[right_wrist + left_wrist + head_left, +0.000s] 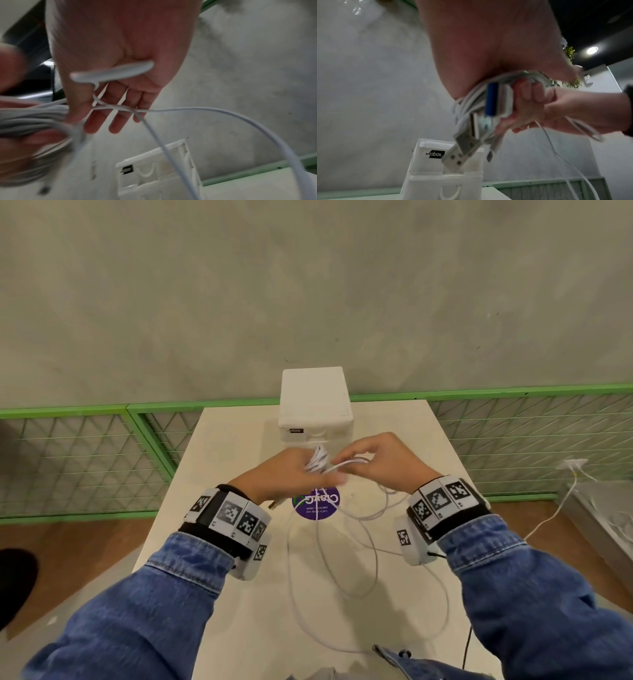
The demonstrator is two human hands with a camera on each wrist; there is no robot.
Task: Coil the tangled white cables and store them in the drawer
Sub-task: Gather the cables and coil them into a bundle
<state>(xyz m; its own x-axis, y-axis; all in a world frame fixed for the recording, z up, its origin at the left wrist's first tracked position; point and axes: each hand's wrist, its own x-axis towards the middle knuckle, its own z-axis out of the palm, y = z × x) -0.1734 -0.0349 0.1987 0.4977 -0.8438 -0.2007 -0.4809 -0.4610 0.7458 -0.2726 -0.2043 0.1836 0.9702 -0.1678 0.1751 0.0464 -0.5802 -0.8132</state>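
Observation:
My left hand (pixel 294 470) grips a coil of white cable (pixel 317 462) above the table, in front of the white drawer box (pixel 315 402). The left wrist view shows the coil (pixel 467 102) under my palm with USB plugs (pixel 458 154) hanging from it over the drawer box (pixel 443 180). Just to the right, my right hand (pixel 373 460) pinches a strand of the same cable. In the right wrist view that strand (pixel 188 108) runs across my fingers (pixel 116 119). The rest of the cable (pixel 356 595) lies in loose loops on the table.
The small beige table (pixel 239 628) carries a round purple sticker (pixel 329 508) under the hands. A green wire fence (pixel 85 412) and a grey wall stand behind it. Another white cable (pixel 561 501) lies off to the right. The drawer front (pixel 154 173) looks closed.

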